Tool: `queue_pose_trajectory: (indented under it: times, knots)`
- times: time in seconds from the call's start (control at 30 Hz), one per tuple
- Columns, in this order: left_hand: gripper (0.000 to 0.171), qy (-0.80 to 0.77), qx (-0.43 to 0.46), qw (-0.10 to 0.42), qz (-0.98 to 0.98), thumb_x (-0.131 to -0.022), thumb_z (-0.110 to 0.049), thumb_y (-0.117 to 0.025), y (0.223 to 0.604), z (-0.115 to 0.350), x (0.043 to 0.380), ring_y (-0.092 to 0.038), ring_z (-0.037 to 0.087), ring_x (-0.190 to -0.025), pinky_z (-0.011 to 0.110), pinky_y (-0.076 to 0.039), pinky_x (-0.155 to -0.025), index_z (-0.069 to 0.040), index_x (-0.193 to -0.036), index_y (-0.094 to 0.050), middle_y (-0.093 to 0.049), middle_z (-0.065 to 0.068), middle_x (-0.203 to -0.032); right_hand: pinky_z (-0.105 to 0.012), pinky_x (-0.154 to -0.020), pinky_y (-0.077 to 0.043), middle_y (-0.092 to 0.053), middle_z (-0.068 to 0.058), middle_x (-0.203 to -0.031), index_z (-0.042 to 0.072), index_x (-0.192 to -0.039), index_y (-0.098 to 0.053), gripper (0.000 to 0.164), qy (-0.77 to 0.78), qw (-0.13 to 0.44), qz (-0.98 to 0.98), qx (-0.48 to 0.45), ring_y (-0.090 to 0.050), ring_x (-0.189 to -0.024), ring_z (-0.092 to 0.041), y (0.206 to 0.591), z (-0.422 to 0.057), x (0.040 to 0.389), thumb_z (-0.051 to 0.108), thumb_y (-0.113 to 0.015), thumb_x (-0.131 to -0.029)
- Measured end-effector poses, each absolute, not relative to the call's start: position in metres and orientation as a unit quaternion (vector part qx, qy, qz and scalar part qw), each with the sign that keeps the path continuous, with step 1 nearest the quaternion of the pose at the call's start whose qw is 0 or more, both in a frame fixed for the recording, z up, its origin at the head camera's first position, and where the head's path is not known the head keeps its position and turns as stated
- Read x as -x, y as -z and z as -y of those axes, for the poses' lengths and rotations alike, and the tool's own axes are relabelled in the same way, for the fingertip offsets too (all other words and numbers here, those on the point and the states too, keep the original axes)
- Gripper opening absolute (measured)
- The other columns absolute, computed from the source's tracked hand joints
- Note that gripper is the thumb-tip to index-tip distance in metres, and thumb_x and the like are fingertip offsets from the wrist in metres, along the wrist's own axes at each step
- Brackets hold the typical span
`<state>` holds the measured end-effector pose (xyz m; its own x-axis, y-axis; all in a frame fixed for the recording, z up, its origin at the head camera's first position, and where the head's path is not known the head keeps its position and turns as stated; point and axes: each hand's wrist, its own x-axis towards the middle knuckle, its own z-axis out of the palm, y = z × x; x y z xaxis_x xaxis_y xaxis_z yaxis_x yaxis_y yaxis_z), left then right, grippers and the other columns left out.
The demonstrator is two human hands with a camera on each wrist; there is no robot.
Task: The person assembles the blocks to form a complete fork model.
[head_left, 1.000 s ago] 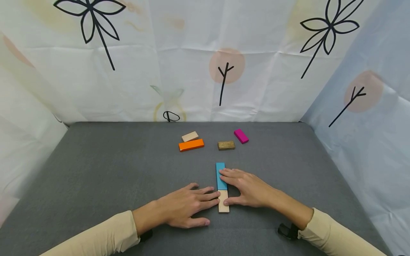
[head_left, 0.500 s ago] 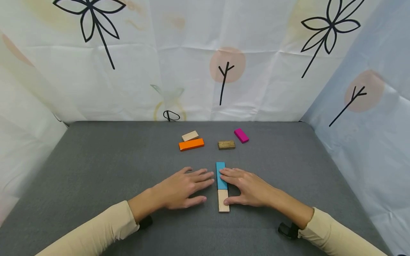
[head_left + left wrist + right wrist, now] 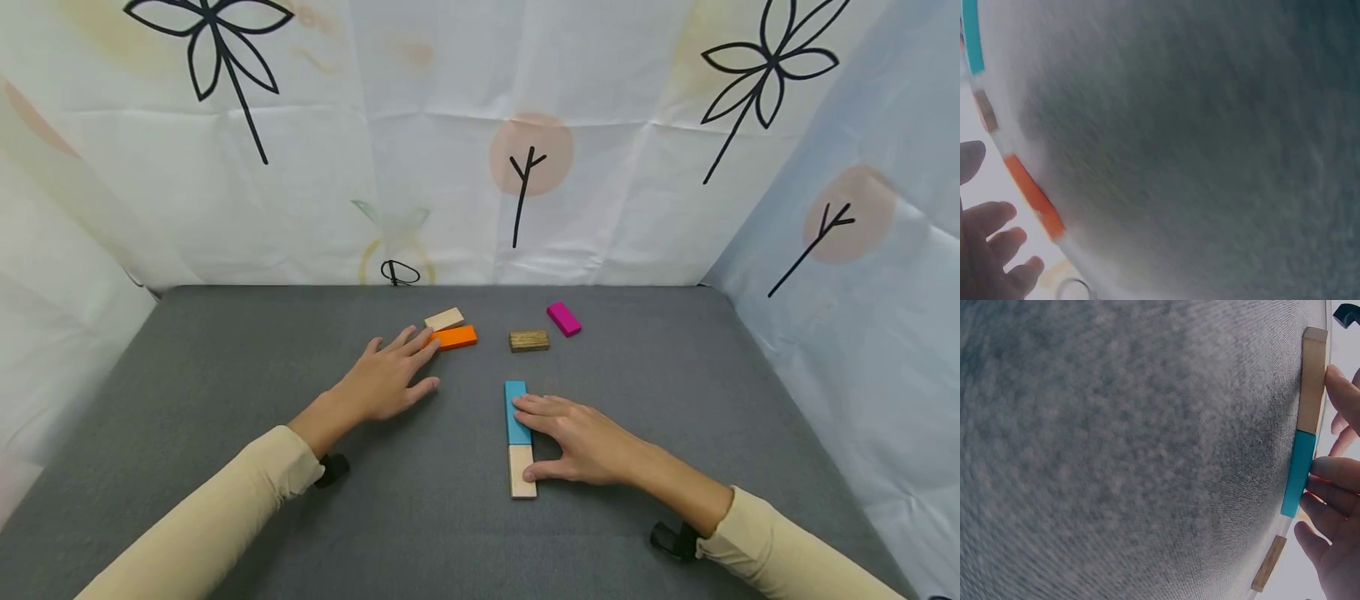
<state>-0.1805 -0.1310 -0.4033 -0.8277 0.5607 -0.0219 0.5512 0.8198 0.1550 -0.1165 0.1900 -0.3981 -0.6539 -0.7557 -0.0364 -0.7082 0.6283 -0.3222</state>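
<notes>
In the head view, a blue wooden block point(image 3: 516, 414) and a pale wooden block point(image 3: 522, 475) lie end to end in one line. My right hand point(image 3: 581, 442) rests on them, its fingertips on the blue block and its thumb at the pale block's right side. Farther back, my left hand point(image 3: 384, 379) reaches over the left end of an orange block point(image 3: 456, 337) with fingers spread. Whether it touches that block cannot be told. The left wrist view shows the orange block point(image 3: 1035, 197) near loosely extended fingers point(image 3: 1007, 245).
Behind the orange block lies a second pale block point(image 3: 445, 318), close against it. A brown wood-grained block point(image 3: 528, 340) and a magenta block point(image 3: 564, 319) lie to the right. Printed cloth point(image 3: 450, 167) walls the grey table point(image 3: 247, 367) at the back and sides.
My left hand has left the pale block in the line and moved away, up and left, to the orange block. My right hand and the two lined-up blocks have stayed put.
</notes>
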Motion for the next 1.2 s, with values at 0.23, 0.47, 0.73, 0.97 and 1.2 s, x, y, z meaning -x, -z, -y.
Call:
queue_pose_trajectory:
  times: [0.23, 0.47, 0.73, 0.97, 1.2]
  knots:
    - [0.067, -0.084, -0.273, 0.083, -0.955, -0.103, -0.046, -0.049, 0.405, 0.143, 0.188, -0.025, 0.034, -0.148, 0.070, -0.022, -0.108, -0.007, -0.155, -0.034, -0.027, 0.011, -0.162, -0.048, -0.111, -0.036, -0.045, -0.008, -0.153, 0.004, -0.144, -0.053, 0.078, 0.141, 0.087, -0.897, 0.409, -0.042, -0.141, -0.027, 0.398, -0.189, 0.117, 0.056, -0.068, -0.088]
    - [0.072, -0.092, -0.284, 0.099, -0.949, -0.102, -0.050, -0.048, 0.404, 0.143, 0.189, -0.024, 0.034, -0.149, 0.069, -0.023, -0.109, -0.007, -0.157, -0.030, -0.025, 0.011, -0.163, -0.048, -0.111, -0.036, -0.045, -0.008, -0.153, 0.003, -0.143, -0.053, 0.078, 0.145, 0.085, -0.896, 0.411, -0.042, -0.140, -0.027, 0.397, -0.190, 0.118, 0.055, -0.069, -0.088]
    - [0.073, -0.102, -0.299, 0.108, -0.943, -0.102, -0.052, -0.047, 0.405, 0.139, 0.190, -0.022, 0.033, -0.149, 0.070, -0.021, -0.109, -0.009, -0.157, -0.029, -0.024, 0.009, -0.163, -0.047, -0.112, -0.035, -0.045, -0.008, -0.153, 0.003, -0.144, -0.053, 0.078, 0.145, 0.087, -0.896, 0.411, -0.042, -0.141, -0.027, 0.398, -0.190, 0.118, 0.055, -0.069, -0.088]
    - [0.072, -0.102, -0.310, 0.107, -0.939, -0.102, -0.052, -0.047, 0.406, 0.135, 0.190, -0.022, 0.032, -0.150, 0.068, -0.023, -0.109, -0.010, -0.157, -0.029, -0.025, 0.008, -0.163, -0.048, -0.111, -0.036, -0.045, -0.008, -0.153, 0.004, -0.144, -0.052, 0.078, 0.148, 0.092, -0.897, 0.405, -0.042, -0.141, -0.028, 0.398, -0.190, 0.118, 0.055, -0.069, -0.088]
    - [0.071, -0.105, -0.323, 0.103, -0.935, -0.102, -0.051, -0.048, 0.406, 0.129, 0.188, -0.022, 0.031, -0.150, 0.067, -0.025, -0.109, -0.010, -0.157, -0.031, -0.026, 0.008, -0.163, -0.048, -0.111, -0.036, -0.045, -0.008, -0.153, 0.004, -0.144, -0.053, 0.077, 0.148, 0.093, -0.897, 0.406, -0.041, -0.141, -0.028, 0.398, -0.189, 0.118, 0.055, -0.068, -0.089]
